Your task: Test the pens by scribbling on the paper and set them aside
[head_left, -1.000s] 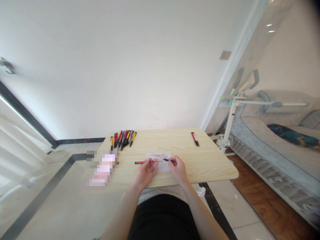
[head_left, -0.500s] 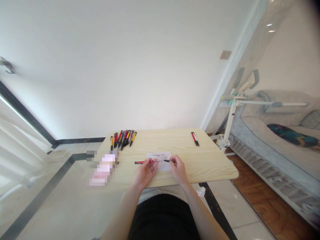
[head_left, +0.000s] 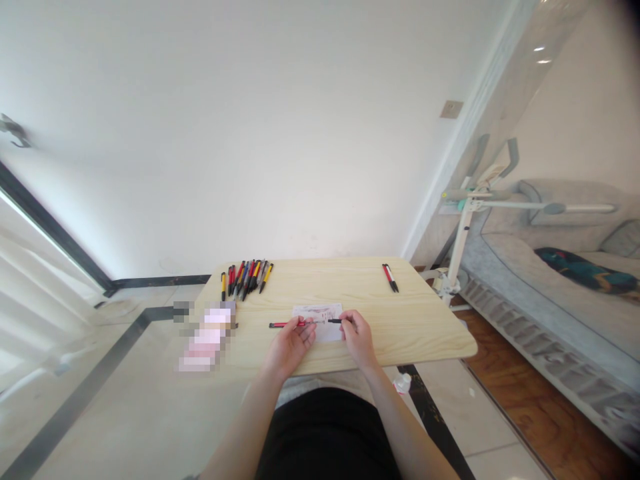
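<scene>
Over a sheet of paper (head_left: pixel 327 335) with dark marks, my left hand (head_left: pixel 291 345) pinches a red pen barrel (head_left: pixel 279 325) that lies sideways, its black end pointing left. A thin refill seems to stick out of the barrel to the right, too small to make out well. My right hand (head_left: pixel 358 339) grips a small black pen tip piece (head_left: pixel 335 321) between thumb and fingers. That piece points left, in line with the barrel, with a short gap between them.
A pile of red, yellow, blue and black pens (head_left: pixel 246 279) lies at the table's back left. Two pens (head_left: pixel 391 278), red and white, lie at the back right. A blurred pink-and-white patch (head_left: pixel 207 337) covers the left edge. A bottle (head_left: pixel 402 383) stands below the table (head_left: pixel 420 327).
My right hand has shifted very slightly, and the black tip piece now lies more level. My left hand keeps the red barrel in the same place.
</scene>
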The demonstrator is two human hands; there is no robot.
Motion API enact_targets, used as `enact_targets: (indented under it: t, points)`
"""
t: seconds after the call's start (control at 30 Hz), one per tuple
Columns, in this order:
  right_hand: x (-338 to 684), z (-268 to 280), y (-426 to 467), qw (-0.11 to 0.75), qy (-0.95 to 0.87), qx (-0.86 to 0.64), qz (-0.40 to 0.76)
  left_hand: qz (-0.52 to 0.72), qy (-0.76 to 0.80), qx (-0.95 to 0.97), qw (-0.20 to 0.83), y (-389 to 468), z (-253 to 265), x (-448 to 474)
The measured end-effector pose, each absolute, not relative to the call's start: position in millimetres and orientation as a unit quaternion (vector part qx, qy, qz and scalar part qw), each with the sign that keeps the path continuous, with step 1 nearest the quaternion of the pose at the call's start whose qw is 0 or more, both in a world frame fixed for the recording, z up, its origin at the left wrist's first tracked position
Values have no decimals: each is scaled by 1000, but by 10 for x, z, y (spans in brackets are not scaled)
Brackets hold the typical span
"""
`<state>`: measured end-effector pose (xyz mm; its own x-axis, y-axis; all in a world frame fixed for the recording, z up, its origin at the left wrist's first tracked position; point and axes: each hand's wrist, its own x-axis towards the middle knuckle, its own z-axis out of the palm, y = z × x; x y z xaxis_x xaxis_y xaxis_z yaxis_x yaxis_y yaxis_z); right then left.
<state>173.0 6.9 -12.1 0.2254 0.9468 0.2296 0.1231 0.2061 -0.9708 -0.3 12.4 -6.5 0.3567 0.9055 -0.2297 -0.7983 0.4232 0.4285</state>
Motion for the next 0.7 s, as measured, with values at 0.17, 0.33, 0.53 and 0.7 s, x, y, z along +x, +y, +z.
enact_targets:
  t: [0.17, 0.33, 0.53, 0.7]
  points:
    - [1732, -107, 70, 586, -516, -520, 347, 522, 218, 123, 815, 128, -72, -4]
    - [1736, -95, 76, 596, -506, -512, 356, 520, 227, 122, 814, 121, -62, 0]
    - [1766, -61, 71, 623, -474, -487, 387, 530, 240, 123, 804, 121, -44, 8]
    - [1779, -28, 53, 625, -469, -473, 406, 527, 243, 130, 804, 119, -41, 16]
